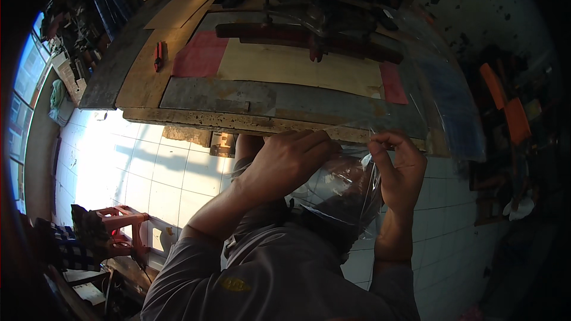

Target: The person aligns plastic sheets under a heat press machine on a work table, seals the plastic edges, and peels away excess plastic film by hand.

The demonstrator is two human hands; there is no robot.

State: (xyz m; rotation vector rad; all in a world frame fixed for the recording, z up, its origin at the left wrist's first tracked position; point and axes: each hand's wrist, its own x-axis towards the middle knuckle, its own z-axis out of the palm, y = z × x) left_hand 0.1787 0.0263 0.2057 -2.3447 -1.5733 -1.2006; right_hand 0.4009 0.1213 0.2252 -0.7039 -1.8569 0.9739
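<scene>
A clear plastic sheet or bag (342, 185) hangs over my lap, crumpled and shiny, in front of the workbench edge. My right hand (399, 169) pinches its right side between thumb and fingers, where the film gathers into folds. At the other side my left hand (295, 157) is closed, knuckles up, on the film's upper left part; its fingertips are hidden. Both hands are close to the bench's worn wooden front edge (262, 123). Whether the film is one layer or several I cannot tell.
On the bench sits a machine with a dark red bar (267, 31) above a cream sheet (297, 66) with pink ends (199, 53). A red cutter knife (158, 56) lies left. Blue-tinted plastic (455, 119) hangs over the right edge. A red stool (128, 226) stands lower left.
</scene>
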